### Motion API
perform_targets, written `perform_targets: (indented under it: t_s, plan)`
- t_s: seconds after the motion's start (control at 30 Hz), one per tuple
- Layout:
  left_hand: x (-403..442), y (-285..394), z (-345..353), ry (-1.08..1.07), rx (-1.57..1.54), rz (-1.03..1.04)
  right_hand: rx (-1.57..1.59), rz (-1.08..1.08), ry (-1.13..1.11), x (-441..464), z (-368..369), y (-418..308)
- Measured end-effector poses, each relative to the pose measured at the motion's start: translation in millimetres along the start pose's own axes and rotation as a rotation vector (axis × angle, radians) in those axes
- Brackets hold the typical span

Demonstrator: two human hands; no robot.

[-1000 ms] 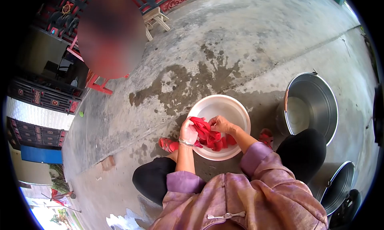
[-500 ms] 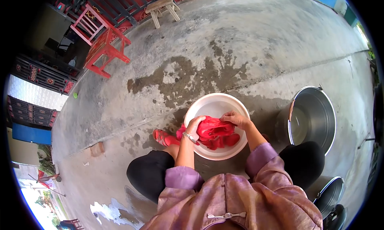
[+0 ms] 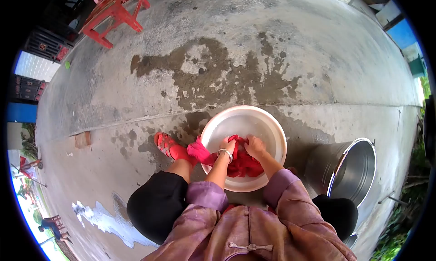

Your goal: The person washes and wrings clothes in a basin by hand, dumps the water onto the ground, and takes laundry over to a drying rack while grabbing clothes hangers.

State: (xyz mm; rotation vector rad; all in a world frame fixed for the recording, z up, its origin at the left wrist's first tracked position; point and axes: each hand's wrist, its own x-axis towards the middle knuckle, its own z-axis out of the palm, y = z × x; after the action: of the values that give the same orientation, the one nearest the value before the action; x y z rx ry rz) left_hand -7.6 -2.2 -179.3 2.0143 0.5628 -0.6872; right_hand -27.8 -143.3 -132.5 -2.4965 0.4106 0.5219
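A white basin (image 3: 282,143) holding water stands on the floor between my knees. Wet red cloth (image 3: 245,165) lies bunched in it, partly under the water. My left hand (image 3: 228,145), with a bracelet at the wrist, is closed on the cloth's upper left part. On the right side of the same bunch, my right hand (image 3: 255,147) grips it with curled fingers. A brighter pink-red piece of cloth (image 3: 200,152) hangs over the basin's left rim beside my left forearm; whether it joins the red cloth is hidden.
A metal bucket (image 3: 327,170) stands right of the basin, and another bucket's rim (image 3: 351,239) shows below it. My sandalled foot (image 3: 170,147) is at the left. Farther off are a brick (image 3: 82,139), a red chair (image 3: 113,16) and wet concrete (image 3: 204,75).
The view has tilted downward. Both hands have lowered the red cloth deeper into the basin and gripped it bunched. The pink-red piece now hangs farther out over the left rim.
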Motion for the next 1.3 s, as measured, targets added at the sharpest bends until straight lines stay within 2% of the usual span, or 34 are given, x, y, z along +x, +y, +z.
perform_targets:
  t_s: [0.03,0.1,0.13,0.2,0.23,0.27,0.33,0.37,0.43,0.47,0.53,0.57,0.6,0.63,0.67,0.7,0.77,0.83,0.87,0.9,0.97,1.0,1.03,1.1,1.17,1.23,1.27,1.3]
  plan:
    - [-1,0,3,-0.028,-0.083,0.000,-0.053,-0.053,0.055,3,6,7]
    - [0,-7,6,-0.071,-0.243,0.001,0.190,0.117,0.032,19,14,15]
    - [5,-16,17,0.011,-0.421,0.006,0.313,0.207,0.026,23,17,18]
    - [12,-37,22,-0.078,-0.656,-0.105,0.397,-0.070,0.170,11,26,13]
    - [10,-20,18,-0.123,-0.789,-0.147,0.430,-0.224,0.247,8,16,5]
    - [1,-5,16,-0.156,-1.241,-0.422,0.406,-0.292,0.176,0,8,-5]
    - [7,0,20,-0.183,-1.262,-0.396,0.358,-0.435,0.040,-15,-16,-31]
    - [7,-3,21,-0.190,-1.268,-0.388,0.414,-0.421,-0.013,-25,-23,-43]
    - [6,6,23,-0.174,-1.166,-0.386,0.523,-0.391,-0.106,-35,-34,-60]
    - [4,11,28,-0.170,-1.114,-0.389,0.543,-0.386,-0.065,-37,-33,-60]
    - [-10,28,29,-0.094,-0.906,-0.379,0.364,-0.348,0.028,-28,-22,-44]
    - [-9,28,47,-0.049,-0.725,-0.205,0.272,-0.323,0.080,-18,-16,-27]
    - [-2,12,70,-0.002,-0.526,-0.037,0.246,-0.164,0.055,6,-3,0]
    - [-13,25,64,-0.011,-0.675,-0.148,0.230,-0.008,0.029,17,-5,-6]
    - [-21,32,63,-0.001,-0.832,-0.264,0.048,-0.093,0.124,10,-6,2]
    - [-30,41,60,0.027,-0.983,-0.380,0.090,-0.015,0.153,9,-4,0]
    - [11,3,67,0.080,-0.837,-0.436,0.163,-0.154,0.158,-7,-10,-34]
    - [-10,31,24,-0.027,-0.474,-0.151,0.324,-0.359,0.095,-43,-51,-80]
    - [-22,38,7,-0.078,-0.283,-0.013,0.335,-0.322,0.093,-39,-45,-74]
    - [-23,40,20,-0.016,-0.578,-0.170,0.345,-0.292,0.098,-25,-37,-63]
    - [-28,45,57,0.117,-1.165,-0.482,0.087,-0.095,0.100,9,-32,-25]
    - [-40,45,61,-0.047,-1.119,-0.287,0.024,-0.054,0.129,15,-25,-9]
    - [-45,56,59,0.000,-1.161,-0.348,0.026,-0.120,0.153,18,-31,-13]
    - [-42,64,30,-0.063,-1.209,-0.559,0.049,-0.222,0.153,-8,-29,-35]
    - [-31,52,10,-0.091,0.048,0.042,0.255,-0.244,0.152,-32,-46,-64]
    - [8,2,38,-0.191,-0.782,-0.154,0.270,-0.405,0.163,-44,-44,-74]
    - [-3,22,40,-0.169,-1.110,-0.347,0.341,-0.497,0.194,-37,-46,-69]
    - [-30,43,33,-0.134,-1.415,-0.562,-0.212,-0.279,-0.075,-7,-27,-51]
